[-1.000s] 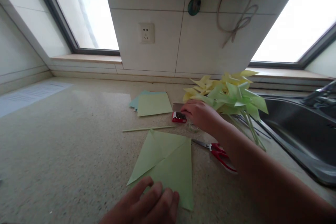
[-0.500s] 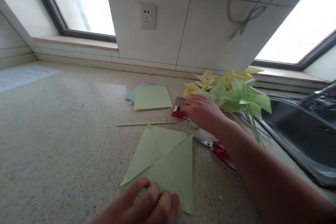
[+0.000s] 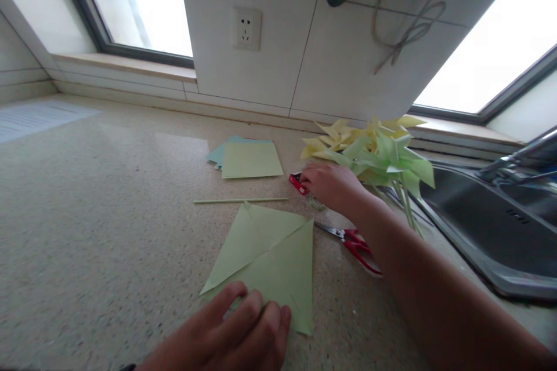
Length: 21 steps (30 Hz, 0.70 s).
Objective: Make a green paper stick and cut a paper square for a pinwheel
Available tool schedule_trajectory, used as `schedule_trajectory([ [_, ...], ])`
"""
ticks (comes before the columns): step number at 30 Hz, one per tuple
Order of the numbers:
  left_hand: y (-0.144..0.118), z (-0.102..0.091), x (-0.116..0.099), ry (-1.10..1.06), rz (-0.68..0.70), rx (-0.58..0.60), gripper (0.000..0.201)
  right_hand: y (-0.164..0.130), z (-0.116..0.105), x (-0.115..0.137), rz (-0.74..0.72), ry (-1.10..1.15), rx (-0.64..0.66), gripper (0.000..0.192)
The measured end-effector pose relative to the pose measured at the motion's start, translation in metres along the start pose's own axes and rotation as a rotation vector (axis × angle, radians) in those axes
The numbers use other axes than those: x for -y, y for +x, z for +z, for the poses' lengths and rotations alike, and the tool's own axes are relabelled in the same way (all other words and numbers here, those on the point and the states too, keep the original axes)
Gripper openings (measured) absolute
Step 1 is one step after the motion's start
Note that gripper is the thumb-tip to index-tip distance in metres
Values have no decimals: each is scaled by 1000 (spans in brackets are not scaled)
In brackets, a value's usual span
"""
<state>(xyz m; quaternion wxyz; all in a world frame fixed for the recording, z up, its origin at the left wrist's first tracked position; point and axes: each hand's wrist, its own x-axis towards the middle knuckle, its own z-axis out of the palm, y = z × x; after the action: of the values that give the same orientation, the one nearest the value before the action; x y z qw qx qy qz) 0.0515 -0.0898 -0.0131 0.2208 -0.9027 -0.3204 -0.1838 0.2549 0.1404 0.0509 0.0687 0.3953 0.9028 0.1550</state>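
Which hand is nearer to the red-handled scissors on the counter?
Right. The right hand is at the small red box, just behind the scissors; its forearm passes beside them. The left hand rests on the folded green paper, farther off.

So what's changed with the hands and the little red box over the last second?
The right hand has closed over the small red box, which now shows less and looks tilted; whether it is gripped cannot be told. The left hand stays pressed on the folded green paper. The scissors, the stick and the paper pinwheels have not shifted.
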Motion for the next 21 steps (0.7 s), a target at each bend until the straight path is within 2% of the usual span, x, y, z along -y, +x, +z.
schedule_trajectory([
  [14,0,-4,-3,-11,-10,13,26,0,-1,0,170,53,147,29],
  [21,0,-7,-7,-64,-73,54,28,-1,-9,1,241,76,202,30],
])
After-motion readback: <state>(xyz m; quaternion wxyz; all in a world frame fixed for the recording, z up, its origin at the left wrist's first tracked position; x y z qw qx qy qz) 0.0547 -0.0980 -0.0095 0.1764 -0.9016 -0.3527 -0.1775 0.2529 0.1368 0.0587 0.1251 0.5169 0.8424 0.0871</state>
